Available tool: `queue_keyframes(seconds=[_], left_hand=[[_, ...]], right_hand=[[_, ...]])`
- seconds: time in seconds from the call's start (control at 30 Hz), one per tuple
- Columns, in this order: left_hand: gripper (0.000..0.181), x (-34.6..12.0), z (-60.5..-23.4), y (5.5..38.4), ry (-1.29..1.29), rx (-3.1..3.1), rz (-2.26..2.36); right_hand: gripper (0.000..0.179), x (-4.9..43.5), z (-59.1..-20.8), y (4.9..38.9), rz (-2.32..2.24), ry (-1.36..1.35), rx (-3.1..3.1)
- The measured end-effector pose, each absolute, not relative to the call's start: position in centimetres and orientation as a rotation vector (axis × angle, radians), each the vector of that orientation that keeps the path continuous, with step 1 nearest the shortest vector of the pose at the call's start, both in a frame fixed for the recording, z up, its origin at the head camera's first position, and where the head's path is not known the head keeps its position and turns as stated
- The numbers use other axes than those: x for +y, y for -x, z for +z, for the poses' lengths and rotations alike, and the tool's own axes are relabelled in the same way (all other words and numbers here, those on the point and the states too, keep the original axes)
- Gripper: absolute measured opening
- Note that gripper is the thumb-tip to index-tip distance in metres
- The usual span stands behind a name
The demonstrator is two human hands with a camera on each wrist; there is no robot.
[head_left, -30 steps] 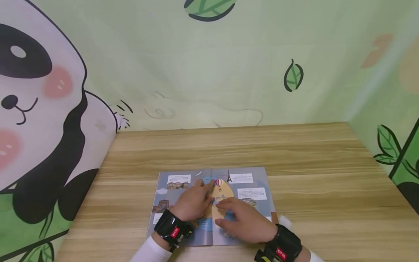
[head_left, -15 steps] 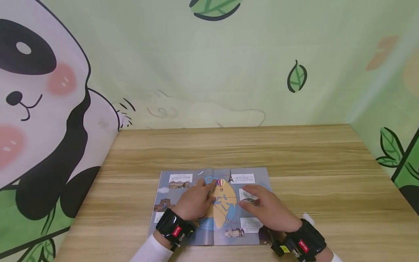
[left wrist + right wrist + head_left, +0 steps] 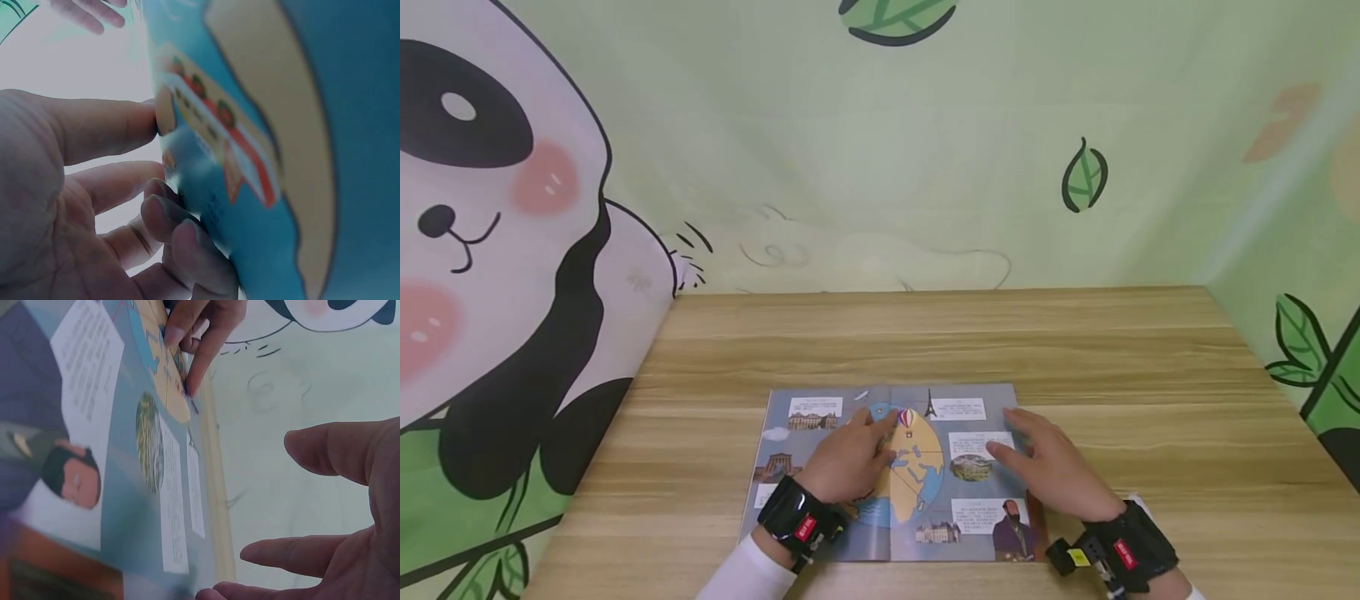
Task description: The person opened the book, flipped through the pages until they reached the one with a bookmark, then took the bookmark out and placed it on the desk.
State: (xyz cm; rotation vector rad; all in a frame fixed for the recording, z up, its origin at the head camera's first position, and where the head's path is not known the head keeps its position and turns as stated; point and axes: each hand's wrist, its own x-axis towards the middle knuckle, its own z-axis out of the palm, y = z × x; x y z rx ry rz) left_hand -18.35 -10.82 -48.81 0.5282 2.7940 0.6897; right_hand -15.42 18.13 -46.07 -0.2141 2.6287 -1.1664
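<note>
An open picture book (image 3: 928, 487) lies flat on the table, with a globe map across its centre fold and text boxes around it. My left hand (image 3: 846, 458) rests on the left page near the fold, its index finger extended toward a printed balloon. In the left wrist view, the fingertips of my left hand (image 3: 81, 194) touch the page, several fingers bent. Over the right edge of the right page is my right hand (image 3: 1060, 471), fingers spread. The right wrist view shows that right hand (image 3: 347, 553) holding nothing, its thumb apart from its fingers.
The wood-grain table (image 3: 925, 337) reaches back to a pale green wall cloth (image 3: 880, 167) printed with leaves and a large panda (image 3: 617, 275). Each wrist wears a black strap camera, the right one (image 3: 1127, 546) just beyond the book's right edge.
My right hand has moved right, from the globe map beside my left hand to the right page's edge, uncovering the map and text boxes. The left hand stays in place.
</note>
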Motion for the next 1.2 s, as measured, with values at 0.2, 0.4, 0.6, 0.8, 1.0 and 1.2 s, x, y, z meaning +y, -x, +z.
queue_keyframes(seconds=[0.2,0.4,0.6,0.8,1.0,1.2], left_hand=[[0.058,-10.9,-48.9,18.4,-0.526,2.79,0.689],[0.058,-10.9,-48.9,18.4,-0.527,2.791,0.688],[0.057,-10.8,-48.8,18.4,-0.521,2.787,0.686],[0.057,-10.7,-48.8,18.3,-0.516,2.788,0.684],[0.057,-10.7,-48.7,18.3,-0.507,2.786,0.682],[0.057,-10.7,-48.7,18.3,-0.513,2.785,0.692]], right_hand=[[0.073,18.8,-46.6,15.9,-1.164,0.185,2.645],[0.073,19.1,-46.5,16.0,-1.193,0.11,2.586],[0.073,18.9,-46.4,15.9,-1.174,0.087,2.579],[0.071,19.0,-46.4,15.9,-1.17,0.086,2.587],[0.069,19.0,-46.3,15.8,-1.213,0.08,2.594],[0.068,19.3,-46.3,15.9,-1.276,0.055,2.597]])
